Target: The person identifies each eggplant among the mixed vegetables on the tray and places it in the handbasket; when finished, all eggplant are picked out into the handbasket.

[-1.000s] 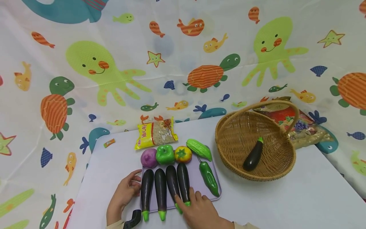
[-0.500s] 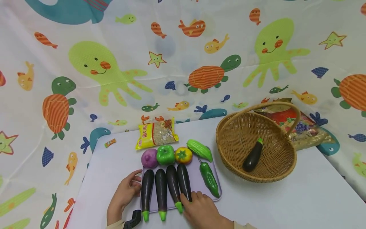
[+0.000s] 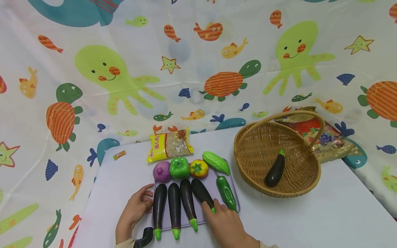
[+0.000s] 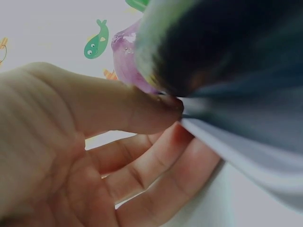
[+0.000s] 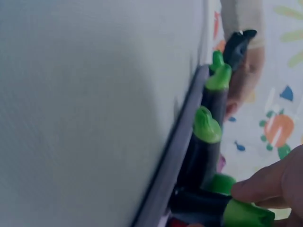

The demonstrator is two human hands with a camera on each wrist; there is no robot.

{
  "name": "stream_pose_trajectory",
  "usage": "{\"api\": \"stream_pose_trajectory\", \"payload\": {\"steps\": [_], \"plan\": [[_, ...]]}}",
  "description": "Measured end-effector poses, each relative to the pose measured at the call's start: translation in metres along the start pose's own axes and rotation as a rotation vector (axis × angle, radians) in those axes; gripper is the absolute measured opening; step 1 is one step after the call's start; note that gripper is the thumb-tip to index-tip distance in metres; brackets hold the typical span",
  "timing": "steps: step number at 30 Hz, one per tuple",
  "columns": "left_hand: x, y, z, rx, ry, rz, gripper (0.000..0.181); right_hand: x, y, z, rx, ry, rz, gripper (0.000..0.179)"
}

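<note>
A pale purple tray (image 3: 211, 182) bears several dark eggplants with green stems. My right hand (image 3: 227, 223) grips one eggplant (image 3: 201, 190) by its stem end, its body slanting toward the back left. In the right wrist view, a finger (image 5: 258, 184) lies against that green stem (image 5: 246, 213). Three other eggplants, among them the leftmost one (image 3: 159, 206), lie side by side with stems over the tray's front edge. My left hand (image 3: 136, 205) pinches the tray's left rim; the left wrist view shows its thumb (image 4: 128, 106) above and fingers below.
Along the tray's back lie a purple onion (image 3: 162, 171), a green bell pepper (image 3: 179, 167), a yellow-red fruit (image 3: 199, 168) and a bumpy green gourd (image 3: 216, 162); a green chili (image 3: 226, 191) lies right. A wicker basket (image 3: 248, 155) holds another eggplant (image 3: 275, 170). Behind stands a yellow bag (image 3: 170, 146).
My right hand has moved right, swinging the stem end of the rightmost eggplant away from its neighbour toward the chili. My left hand stays at the tray's rim.
</note>
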State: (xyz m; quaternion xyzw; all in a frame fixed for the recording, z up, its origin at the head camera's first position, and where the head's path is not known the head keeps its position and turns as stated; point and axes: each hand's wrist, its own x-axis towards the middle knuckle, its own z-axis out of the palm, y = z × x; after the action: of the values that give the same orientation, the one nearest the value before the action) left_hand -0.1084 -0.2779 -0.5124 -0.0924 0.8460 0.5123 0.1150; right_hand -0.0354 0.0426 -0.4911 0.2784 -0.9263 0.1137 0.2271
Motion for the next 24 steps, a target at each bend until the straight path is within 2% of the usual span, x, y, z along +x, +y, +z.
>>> {"api": "stream_pose_trajectory", "payload": {"steps": [8,13,16,19,22,24], "plan": [[-0.001,0.002,0.000,0.014,0.003,-0.008,0.063,0.004,0.015,-0.015,0.230,0.098,0.104,0.037],[-0.002,0.002,0.000,0.017,0.007,-0.011,0.063,0.007,0.027,-0.021,0.364,0.108,0.209,0.037],[-0.002,0.002,0.000,0.023,0.005,-0.008,0.063,0.009,0.034,-0.025,0.449,0.073,0.299,0.037],[-0.002,0.003,0.000,0.020,0.006,-0.008,0.063,0.011,0.041,-0.033,0.572,-0.001,0.409,0.037],[-0.002,0.003,0.000,0.018,0.004,-0.006,0.063,0.013,0.052,-0.042,0.722,-0.094,0.484,0.034],[-0.001,0.002,0.000,0.015,0.004,-0.010,0.063,0.013,0.061,-0.050,0.866,-0.146,0.513,0.032]]}}
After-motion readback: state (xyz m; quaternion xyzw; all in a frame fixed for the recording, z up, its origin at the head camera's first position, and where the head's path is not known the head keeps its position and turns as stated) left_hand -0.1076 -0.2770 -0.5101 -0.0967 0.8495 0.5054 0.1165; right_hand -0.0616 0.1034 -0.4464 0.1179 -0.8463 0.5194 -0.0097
